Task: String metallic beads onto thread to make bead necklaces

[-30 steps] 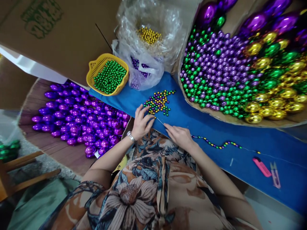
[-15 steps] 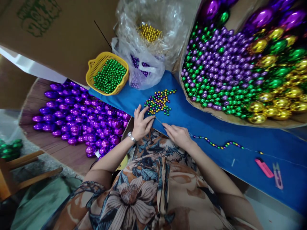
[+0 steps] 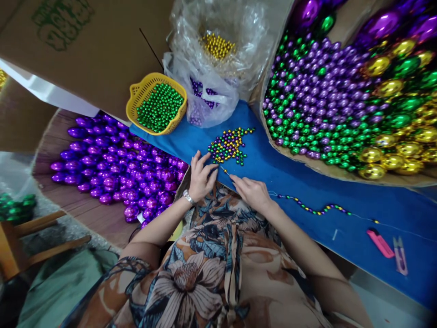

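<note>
My right hand (image 3: pixel 251 192) pinches a thin needle (image 3: pixel 222 168) that points left toward my other hand. A gold bead (image 3: pixel 225 171) sits on the needle near its tip. My left hand (image 3: pixel 201 180), with a watch on its wrist, is just left of the tip; its fingers are apart and I see nothing in them. Beyond both hands lies a loose pile of small green, gold and purple beads (image 3: pixel 227 146). On the blue cloth (image 3: pixel 290 182), to the right of my right hand, runs a thread strung with beads (image 3: pixel 309 209).
A yellow basket (image 3: pixel 130 111) of green beads stands behind, beside plastic bags (image 3: pixel 218 20) of gold and purple beads. A large box of beads (image 3: pixel 324 95) borders the right back. Purple baubles (image 3: pixel 109 168) fill a carton at left. A pink cutter (image 3: pixel 380 243) and thread snips (image 3: pixel 400 256) lie at right.
A gold bead now shows on the needle, where none was visible before. My left fingers have drawn slightly back from the needle tip. The whole view has shifted a little.
</note>
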`<state>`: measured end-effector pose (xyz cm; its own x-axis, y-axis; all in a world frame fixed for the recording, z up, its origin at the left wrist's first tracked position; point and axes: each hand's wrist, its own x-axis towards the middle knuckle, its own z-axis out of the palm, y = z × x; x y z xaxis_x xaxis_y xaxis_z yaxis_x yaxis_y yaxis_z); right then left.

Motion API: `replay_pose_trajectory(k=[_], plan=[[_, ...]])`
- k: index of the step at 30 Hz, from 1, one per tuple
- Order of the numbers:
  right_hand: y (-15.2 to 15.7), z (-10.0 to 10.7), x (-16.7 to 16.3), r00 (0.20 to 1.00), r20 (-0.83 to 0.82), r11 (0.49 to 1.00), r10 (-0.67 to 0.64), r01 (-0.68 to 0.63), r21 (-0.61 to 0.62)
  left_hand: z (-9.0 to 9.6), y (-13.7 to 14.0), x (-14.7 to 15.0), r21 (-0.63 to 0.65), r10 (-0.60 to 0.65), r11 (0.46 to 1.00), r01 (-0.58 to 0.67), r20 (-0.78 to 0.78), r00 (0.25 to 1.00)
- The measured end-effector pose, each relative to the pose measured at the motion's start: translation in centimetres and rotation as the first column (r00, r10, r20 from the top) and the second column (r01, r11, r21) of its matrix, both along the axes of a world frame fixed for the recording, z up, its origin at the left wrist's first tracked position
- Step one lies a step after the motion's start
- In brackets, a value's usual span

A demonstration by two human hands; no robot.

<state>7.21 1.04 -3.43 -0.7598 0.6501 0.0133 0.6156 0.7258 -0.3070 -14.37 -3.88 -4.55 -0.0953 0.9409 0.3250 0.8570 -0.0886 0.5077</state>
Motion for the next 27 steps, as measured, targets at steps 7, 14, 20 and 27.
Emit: replay_pose_trajectory(k=[7,14,20,27], plan=[[0.0,-0.1,-0.5,1.0,0.0,1.0,0.016,-0.016,-0.002,-0.6,0.0,-0.6,-0.012,0.036,0.999,-0.037,-0.039,0.999],[0.1,0.0,-0.7,1.0,0.017,1.0,0.017,-0.017,-0.013,-0.7,-0.1,-0.8,-0.035,0.065,0.997,-0.066,-0.031,0.997],[0.0,0.1,-1.0,0.998,0.065,0.999,0.01,-0.008,-0.033,-0.8,-0.1,-0.6,-0.008,0.056,0.998,-0.056,-0.038,0.998],[0.0,0.2,-1.6,0.997,0.08,1.0,-0.024,0.026,-0.018,-0.1,-0.3,0.2,0.006,-0.019,1.0,0.019,-0.035,0.999]])
